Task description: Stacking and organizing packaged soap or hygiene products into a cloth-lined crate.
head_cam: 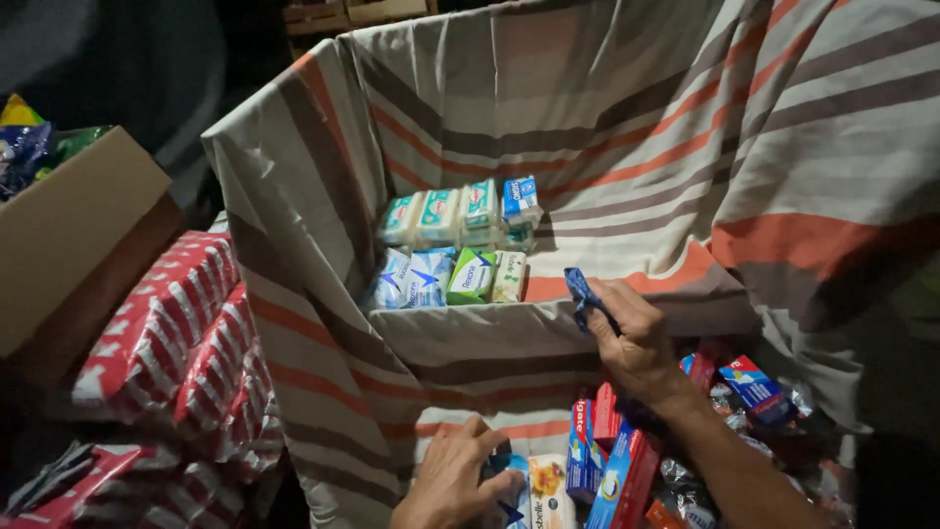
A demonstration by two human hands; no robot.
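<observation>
left of the striped cloth-lined box [323,323]: a plain cardboard box [69,225] and red-and-white striped packs [166,343]. inside the lined box, against its back wall: stacked soap bars [455,211] over small green and blue packets [450,277]. below its front rim: left hand [455,485], fingers curled onto a blue-and-white packet [511,495]. right of that, red-and-blue cartons [612,460]. right hand [636,343] at the front rim, fingers pinched on a small dark blue sachet [585,294].
</observation>
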